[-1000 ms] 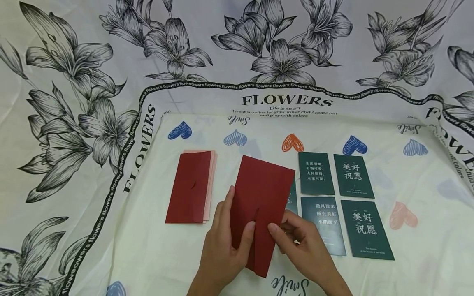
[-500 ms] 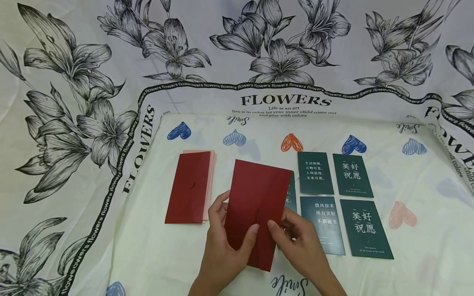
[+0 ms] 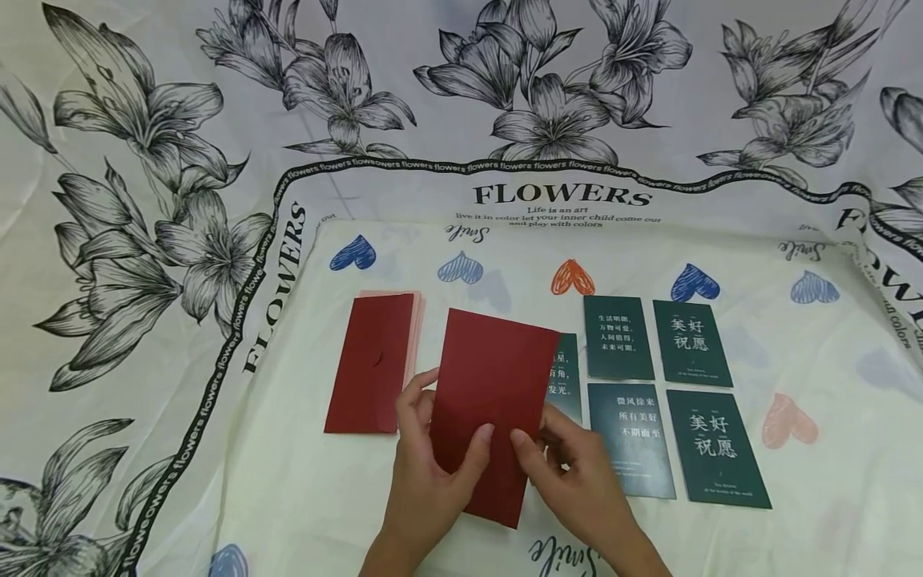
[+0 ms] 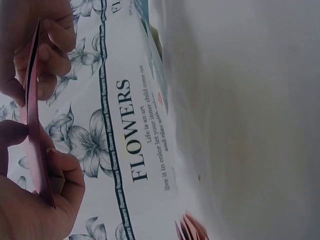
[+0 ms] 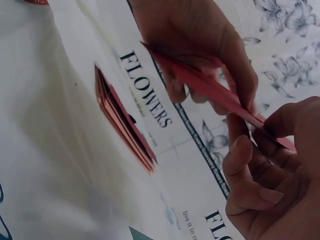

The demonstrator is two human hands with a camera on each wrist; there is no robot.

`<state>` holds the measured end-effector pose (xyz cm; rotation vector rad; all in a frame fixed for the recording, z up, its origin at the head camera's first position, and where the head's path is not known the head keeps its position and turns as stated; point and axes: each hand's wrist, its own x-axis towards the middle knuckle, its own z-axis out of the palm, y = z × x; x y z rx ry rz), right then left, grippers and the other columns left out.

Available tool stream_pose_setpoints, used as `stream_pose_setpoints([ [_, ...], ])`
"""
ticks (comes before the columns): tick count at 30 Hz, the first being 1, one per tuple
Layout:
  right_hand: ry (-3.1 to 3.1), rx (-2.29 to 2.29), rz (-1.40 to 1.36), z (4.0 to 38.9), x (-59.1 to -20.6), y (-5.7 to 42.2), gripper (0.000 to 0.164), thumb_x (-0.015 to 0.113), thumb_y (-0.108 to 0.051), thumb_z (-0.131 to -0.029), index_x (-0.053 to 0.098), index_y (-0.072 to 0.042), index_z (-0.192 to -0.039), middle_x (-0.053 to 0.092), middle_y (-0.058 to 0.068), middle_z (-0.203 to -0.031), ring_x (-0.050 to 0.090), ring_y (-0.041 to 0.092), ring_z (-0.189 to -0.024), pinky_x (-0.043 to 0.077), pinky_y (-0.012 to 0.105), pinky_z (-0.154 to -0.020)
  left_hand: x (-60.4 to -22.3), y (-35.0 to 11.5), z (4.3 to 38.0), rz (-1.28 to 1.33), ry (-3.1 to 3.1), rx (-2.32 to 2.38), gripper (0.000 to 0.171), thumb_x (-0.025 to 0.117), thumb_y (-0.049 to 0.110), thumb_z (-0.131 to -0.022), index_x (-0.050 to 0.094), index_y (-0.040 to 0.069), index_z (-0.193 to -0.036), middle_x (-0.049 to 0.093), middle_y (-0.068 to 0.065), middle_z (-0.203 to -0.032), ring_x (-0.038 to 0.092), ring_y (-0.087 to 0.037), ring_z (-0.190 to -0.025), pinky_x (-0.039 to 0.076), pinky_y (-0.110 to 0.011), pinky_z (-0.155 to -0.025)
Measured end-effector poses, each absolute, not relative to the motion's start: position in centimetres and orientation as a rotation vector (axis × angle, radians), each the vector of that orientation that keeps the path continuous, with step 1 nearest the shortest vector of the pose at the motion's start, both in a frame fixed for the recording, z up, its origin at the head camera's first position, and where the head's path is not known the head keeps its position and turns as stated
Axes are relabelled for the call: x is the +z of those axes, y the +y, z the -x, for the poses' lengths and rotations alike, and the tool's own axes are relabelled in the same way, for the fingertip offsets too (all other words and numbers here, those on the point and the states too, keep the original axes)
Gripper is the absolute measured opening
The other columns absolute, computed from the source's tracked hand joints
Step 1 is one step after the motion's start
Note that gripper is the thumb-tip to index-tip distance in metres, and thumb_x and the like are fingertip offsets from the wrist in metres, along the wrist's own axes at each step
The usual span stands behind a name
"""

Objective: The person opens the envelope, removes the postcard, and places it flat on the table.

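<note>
A red paper envelope (image 3: 496, 401) is held up in the head view, its plain face toward me. The left hand (image 3: 440, 473) grips its left side, thumb on the front and fingers behind. At its right edge, the right hand (image 3: 577, 465) pinches the paper between thumb and curled fingers. Both wrist views catch the envelope (image 4: 34, 110) nearly edge-on, between the two hands. A stack of envelopes (image 3: 366, 361), red on top with pink ones below, lies left of the hands.
Several dark green cards with white Chinese text, among them an upper right card (image 3: 692, 343), lie right of the hands. One card (image 3: 566, 373) is partly covered by the held envelope. A white tablecloth (image 3: 288, 465) printed with flowers and hearts is underneath.
The envelope has shifted slightly left, and its slit and flap edge no longer show on the face toward me. The left fingers have moved behind it. More of the covered card shows.
</note>
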<state>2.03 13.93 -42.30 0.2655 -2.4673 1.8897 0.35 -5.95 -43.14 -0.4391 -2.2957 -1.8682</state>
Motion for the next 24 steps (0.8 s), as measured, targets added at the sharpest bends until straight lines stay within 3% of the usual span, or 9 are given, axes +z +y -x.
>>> stream_pose_setpoints([
  [2, -2.513, 1.861, -0.298, -1.9, -42.3, 13.9, 0.014, 0.066, -0.019, -0.106, 0.069, -0.029, -0.116, 0.073, -0.009, -0.092, 0.061, 0.012, -0.065, 0.047, 0.026, -0.049, -43.2, -6.7, 0.0, 0.401, -2.307, -1.861, 0.087, 0.079, 0.018, -0.097, 0.023, 0.024, -0.162, 0.061, 0.003, -0.134, 0.065, -0.019, -0.119, 0.063, -0.039, -0.086],
  [6, -2.58, 1.83, -0.327, -1.7, -42.5, 14.4, 0.009, 0.065, -0.023, -0.108, 0.065, -0.03, -0.112, 0.071, -0.012, -0.088, 0.06, 0.01, -0.066, 0.046, 0.026, -0.05, -43.2, -9.6, 1.6, 0.275, -2.397, -1.713, 0.086, 0.081, 0.023, -0.095, 0.026, 0.026, -0.161, 0.053, 0.007, -0.146, 0.055, -0.016, -0.135, 0.051, -0.046, -0.109],
  [7, -2.584, 1.825, -0.319, -1.7, -42.5, 14.6, 0.01, 0.065, -0.023, -0.108, 0.065, -0.031, -0.113, 0.072, -0.013, -0.09, 0.06, 0.01, -0.066, 0.047, 0.026, -0.05, -43.2, -10.6, 2.2, 0.242, -2.424, -1.673, 0.085, 0.081, 0.024, -0.095, 0.027, 0.026, -0.16, 0.054, 0.007, -0.145, 0.055, -0.016, -0.135, 0.05, -0.048, -0.109],
  [9, -2.588, 1.807, -0.294, -1.6, -42.5, 15.0, 0.01, 0.064, -0.022, -0.108, 0.065, -0.031, -0.114, 0.072, -0.013, -0.091, 0.06, 0.01, -0.064, 0.046, 0.026, -0.049, -43.2, -12.7, 3.4, 0.167, -2.495, -1.611, 0.084, 0.08, 0.027, -0.096, 0.027, 0.027, -0.16, 0.056, 0.005, -0.141, 0.057, -0.015, -0.131, 0.051, -0.049, -0.107],
  [11, -2.584, 1.778, -0.268, -1.5, -42.5, 15.4, 0.009, 0.064, -0.022, -0.108, 0.065, -0.029, -0.113, 0.072, -0.013, -0.091, 0.06, 0.011, -0.063, 0.046, 0.026, -0.049, -43.0, -14.8, 4.9, 0.103, -2.578, -1.535, 0.082, 0.078, 0.03, -0.098, 0.025, 0.025, -0.16, 0.06, 0.0, -0.131, 0.063, -0.017, -0.117, 0.057, -0.046, -0.094],
  [14, -2.586, 1.748, -0.249, -1.4, -42.5, 15.9, 0.007, 0.064, -0.023, -0.108, 0.066, -0.028, -0.111, 0.072, -0.013, -0.09, 0.06, 0.012, -0.062, 0.046, 0.026, -0.049, -42.9, -17.4, 7.1, 0.011, -2.713, -1.389, 0.081, 0.075, 0.036, -0.1, 0.024, 0.021, -0.161, 0.06, -0.008, -0.118, 0.066, -0.023, -0.097, 0.057, -0.041, -0.077],
  [19, -2.596, 1.764, -0.225, -1.5, -42.7, 16.1, 0.005, 0.064, -0.025, -0.108, 0.066, -0.028, -0.11, 0.073, -0.01, -0.09, 0.06, 0.011, -0.063, 0.047, 0.027, -0.049, -43.5, -20.1, 9.4, -0.054, -2.873, -1.24, 0.083, 0.071, 0.04, -0.102, 0.02, 0.013, -0.161, 0.057, -0.019, -0.121, 0.067, -0.035, -0.095, 0.052, -0.043, -0.074],
  [24, -2.6, 1.755, -0.255, -1.4, -42.9, 16.0, 0.005, 0.063, -0.025, -0.109, 0.066, -0.029, -0.11, 0.073, -0.01, -0.09, 0.059, 0.01, -0.063, 0.046, 0.027, -0.049, -44.7, -20.7, 10.4, -0.055, -2.961, -1.189, 0.084, 0.069, 0.038, -0.103, 0.016, 0.012, -0.162, 0.059, -0.021, -0.121, 0.067, -0.036, -0.096, 0.053, -0.046, -0.075],
])
